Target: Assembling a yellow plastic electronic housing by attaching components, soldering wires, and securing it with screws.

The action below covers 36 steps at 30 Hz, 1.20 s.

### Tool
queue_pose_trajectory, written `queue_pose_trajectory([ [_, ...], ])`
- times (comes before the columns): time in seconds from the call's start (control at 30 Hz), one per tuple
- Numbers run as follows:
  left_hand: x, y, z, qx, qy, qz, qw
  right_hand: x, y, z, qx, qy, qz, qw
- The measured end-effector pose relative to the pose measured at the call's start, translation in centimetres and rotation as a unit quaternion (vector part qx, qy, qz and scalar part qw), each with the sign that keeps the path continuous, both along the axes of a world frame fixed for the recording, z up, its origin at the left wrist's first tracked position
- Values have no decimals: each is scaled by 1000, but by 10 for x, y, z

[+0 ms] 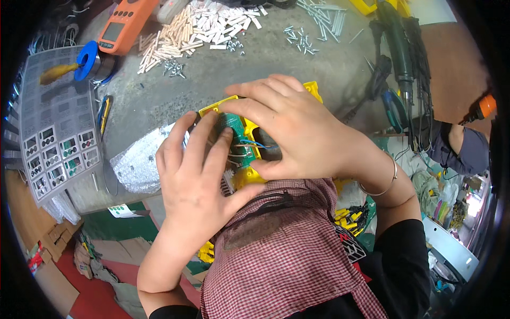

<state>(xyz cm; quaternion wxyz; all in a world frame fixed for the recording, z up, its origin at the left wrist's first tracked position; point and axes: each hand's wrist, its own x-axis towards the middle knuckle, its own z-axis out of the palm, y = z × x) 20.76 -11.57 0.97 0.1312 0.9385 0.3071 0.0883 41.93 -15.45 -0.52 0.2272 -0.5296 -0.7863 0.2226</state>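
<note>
At the near edge of the workbench, a green circuit board (pixel 244 154) sits in a yellow plastic casing (pixel 247 175). Thin wires, one of them blue (pixel 255 143), rise from the board. My left hand (pixel 196 175) grips the assembly from the left, its fingertips bent onto the board and its thumb by the near edge. From the right, my right hand (pixel 297 127) spans the casing, thumb at the near end and fingers over the far end. Another yellow plastic part (pixel 313 90) shows beyond the right hand. My fingers cover much of the board and casing.
A bubble-wrap sheet (pixel 141 159) lies left of my hands. Farther out are an orange multimeter (pixel 121 26), a blue solder spool (pixel 87 61), piles of white strips (pixel 223 18), and loose screws (pixel 302 41). A dark power screwdriver (pixel 396 45) and pliers (pixel 394 109) are at the right.
</note>
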Motion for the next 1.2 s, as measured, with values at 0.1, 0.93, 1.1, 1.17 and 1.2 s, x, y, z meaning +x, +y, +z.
queue_pose_trajectory([
  [0.1,-9,2,4,-183,-191,48,963,-12,-9,-2,7,-64,-33,997],
  [0.93,46,18,-28,-7,-124,96,988,-23,-9,-15,50,-20,-74,996],
  [1.1,37,19,-32,-57,-180,122,974,-1,-16,9,9,73,-89,993],
  [1.17,27,18,-23,-123,-197,151,961,26,-25,27,75,71,-164,981],
  [1.2,25,22,-22,-192,-302,160,920,46,-32,33,126,34,-212,969],
])
